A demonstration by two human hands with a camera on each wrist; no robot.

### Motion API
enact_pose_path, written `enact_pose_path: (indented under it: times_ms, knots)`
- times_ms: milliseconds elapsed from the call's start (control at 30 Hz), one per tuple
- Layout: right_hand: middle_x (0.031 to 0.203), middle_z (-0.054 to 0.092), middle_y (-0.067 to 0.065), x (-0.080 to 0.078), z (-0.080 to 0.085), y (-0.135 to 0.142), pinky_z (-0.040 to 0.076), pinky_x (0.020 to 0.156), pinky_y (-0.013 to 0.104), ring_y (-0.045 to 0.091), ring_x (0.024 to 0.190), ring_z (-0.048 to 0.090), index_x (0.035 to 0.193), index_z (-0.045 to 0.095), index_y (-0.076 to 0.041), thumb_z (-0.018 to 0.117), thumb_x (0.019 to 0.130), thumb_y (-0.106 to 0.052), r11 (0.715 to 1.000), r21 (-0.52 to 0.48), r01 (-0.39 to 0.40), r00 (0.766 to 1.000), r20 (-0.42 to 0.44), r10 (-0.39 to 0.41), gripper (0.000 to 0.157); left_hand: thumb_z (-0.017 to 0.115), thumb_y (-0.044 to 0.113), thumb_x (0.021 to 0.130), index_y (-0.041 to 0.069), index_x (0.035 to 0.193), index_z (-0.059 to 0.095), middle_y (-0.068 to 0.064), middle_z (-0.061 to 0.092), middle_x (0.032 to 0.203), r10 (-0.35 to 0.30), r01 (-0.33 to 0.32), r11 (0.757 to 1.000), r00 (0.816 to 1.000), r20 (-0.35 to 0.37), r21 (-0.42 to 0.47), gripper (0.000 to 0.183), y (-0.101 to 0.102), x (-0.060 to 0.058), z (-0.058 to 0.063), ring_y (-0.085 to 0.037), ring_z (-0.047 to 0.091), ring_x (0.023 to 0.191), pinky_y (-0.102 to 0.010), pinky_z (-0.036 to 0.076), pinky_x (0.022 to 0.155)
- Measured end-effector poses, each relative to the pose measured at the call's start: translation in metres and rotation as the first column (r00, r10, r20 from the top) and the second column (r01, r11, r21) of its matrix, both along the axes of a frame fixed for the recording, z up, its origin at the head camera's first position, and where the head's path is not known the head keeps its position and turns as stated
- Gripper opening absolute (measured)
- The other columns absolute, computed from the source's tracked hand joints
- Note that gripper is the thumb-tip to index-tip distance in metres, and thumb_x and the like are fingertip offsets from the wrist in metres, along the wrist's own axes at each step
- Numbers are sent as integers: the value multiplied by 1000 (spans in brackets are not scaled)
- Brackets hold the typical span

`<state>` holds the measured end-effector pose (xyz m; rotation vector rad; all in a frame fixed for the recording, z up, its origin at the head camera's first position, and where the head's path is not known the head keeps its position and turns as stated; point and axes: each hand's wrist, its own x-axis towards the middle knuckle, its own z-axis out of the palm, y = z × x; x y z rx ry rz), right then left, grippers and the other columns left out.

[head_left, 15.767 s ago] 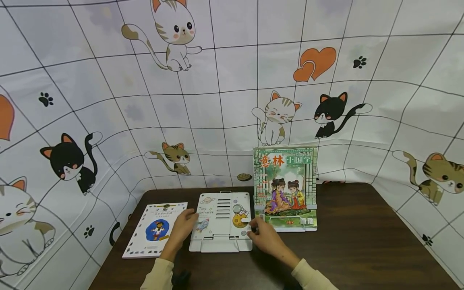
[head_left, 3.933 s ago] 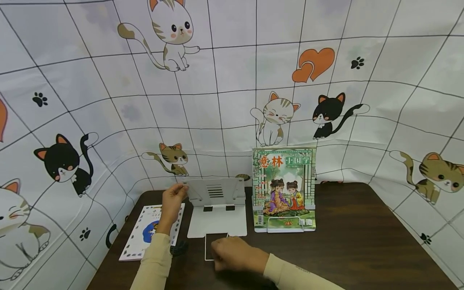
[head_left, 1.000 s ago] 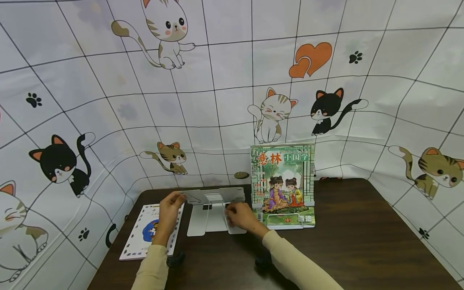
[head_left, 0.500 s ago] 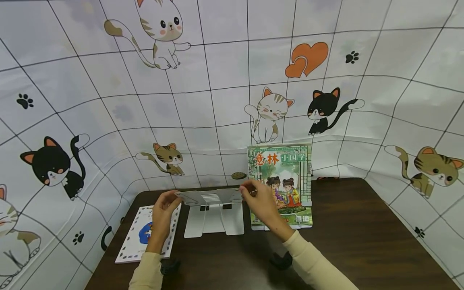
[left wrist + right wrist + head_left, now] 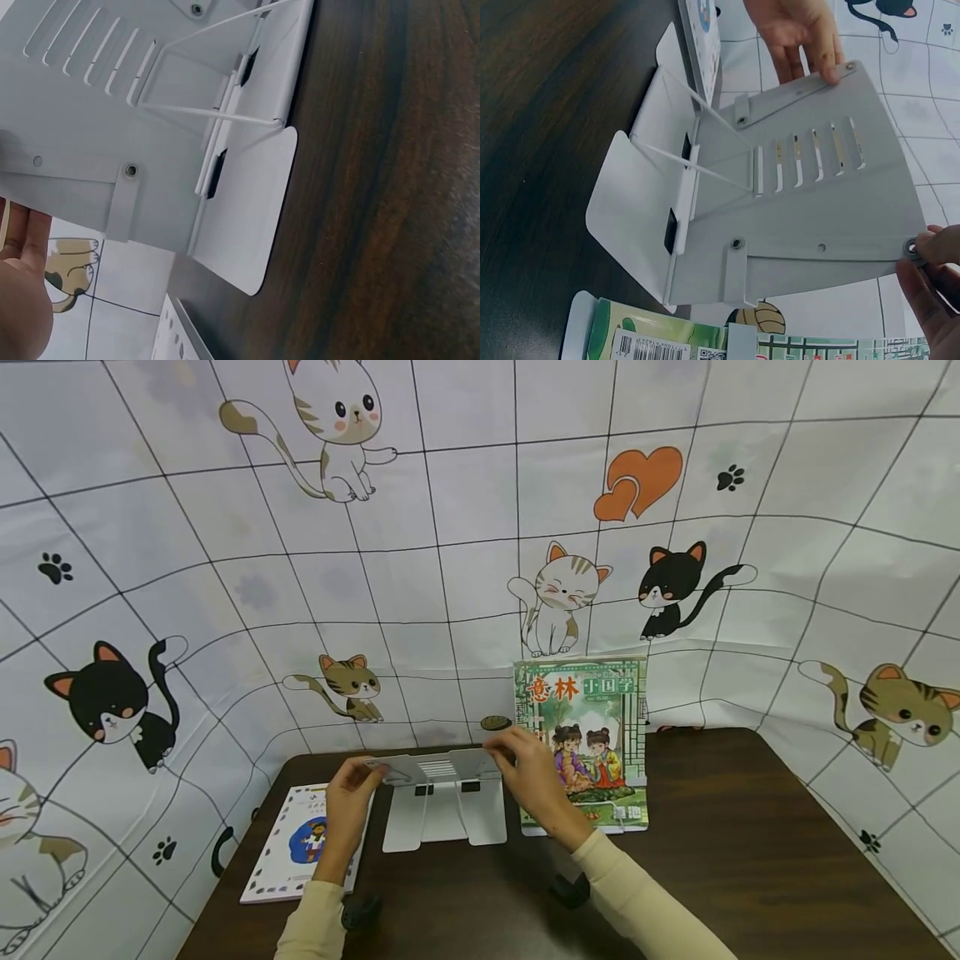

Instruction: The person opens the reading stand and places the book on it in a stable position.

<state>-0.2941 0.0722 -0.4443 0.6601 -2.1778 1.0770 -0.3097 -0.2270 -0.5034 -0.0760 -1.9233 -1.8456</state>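
Observation:
A white metal book stand (image 5: 442, 768) stands at the back of the table with its slotted panel raised and leaning. The flat base (image 5: 405, 827) lies on the tabletop. Two bent wire legs (image 5: 690, 166) run from the base up to the panel's slots. My left hand (image 5: 347, 814) grips the panel's upper left corner, thumb on the near face. At the upper right corner, my right hand (image 5: 534, 777) pinches the panel by the round rivet, clearly seen in the right wrist view. The panel's far face is hidden.
A green magazine (image 5: 596, 743) stands upright on another stand, close on the right. A white picture book (image 5: 281, 856) lies flat on the left, partly under my left forearm. Behind the dark wooden table (image 5: 712, 860) hangs a cat-patterned cloth (image 5: 450, 568).
The stand earlier showed its printed face; now its panel is raised with the plain side toward me. My right hand moved from a wire leg up to the panel's right corner. My left hand kept its grip.

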Motion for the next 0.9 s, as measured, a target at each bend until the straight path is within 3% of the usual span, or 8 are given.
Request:
enact_pose_path:
  times_ms: [400, 500, 600, 733, 900]
  knots:
    - [102, 74, 6, -9, 2, -7, 62, 76, 36, 21, 89, 72, 101, 78, -7, 78, 96, -2, 999, 49, 21, 999, 34, -22, 7, 78, -4, 94, -7, 100, 74, 3, 64, 92, 52, -55, 997, 997, -62, -59, 8, -9, 22, 0, -2, 69, 87, -14, 54, 78]
    - [103, 75, 8, -14, 4, -9, 62, 77, 39, 24, 91, 73, 100, 78, -7, 78, 95, -1, 998, 53, 25, 999, 31, -27, 8, 78, -5, 93, -6, 99, 75, 2, 63, 89, 55, -59, 996, 997, -61, -70, 6, -9, 29, 1, -3, 68, 79, -14, 51, 64]
    - [106, 75, 11, -22, 6, -11, 64, 79, 41, 27, 94, 74, 100, 78, -5, 77, 95, 2, 999, 44, 26, 999, 28, -27, 9, 78, -7, 92, -3, 94, 76, 1, 62, 87, 60, -69, 993, 995, -84, -100, 5, -6, 36, 1, -3, 64, 78, -14, 49, 62]
    - [105, 75, 12, -33, 6, -14, 64, 81, 42, 28, 95, 74, 99, 78, -4, 75, 95, 4, 998, 48, 35, 999, 17, -36, 9, 80, -11, 88, -2, 89, 76, -2, 66, 87, 51, -74, 988, 985, -167, -137, 10, 3, 46, 1, -4, 63, 86, -14, 53, 76]
    - [100, 75, 11, -48, 4, -18, 62, 80, 40, 26, 91, 72, 97, 77, -4, 76, 95, 4, 997, 58, 56, 998, -23, -55, 8, 83, -11, 84, 2, 88, 79, -8, 69, 87, 29, -87, 977, 958, -284, -193, 15, 16, 58, 0, -3, 64, 86, -14, 55, 75]
